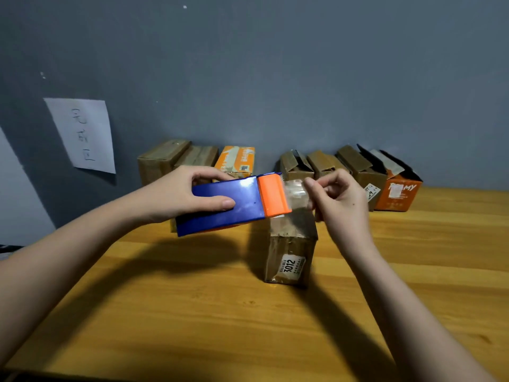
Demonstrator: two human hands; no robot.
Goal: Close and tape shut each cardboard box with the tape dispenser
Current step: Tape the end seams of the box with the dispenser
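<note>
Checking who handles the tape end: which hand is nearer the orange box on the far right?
Right. The right hand pinches the tape just left of the orange box; the left hand grips the tape dispenser, farther left.

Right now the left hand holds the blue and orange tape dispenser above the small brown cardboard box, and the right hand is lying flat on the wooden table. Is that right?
Almost. The right hand is not flat on the wooden table; it pinches the clear tape at the mouth of the blue and orange tape dispenser. The left hand does hold it above the small brown cardboard box, as the head view shows.
</note>
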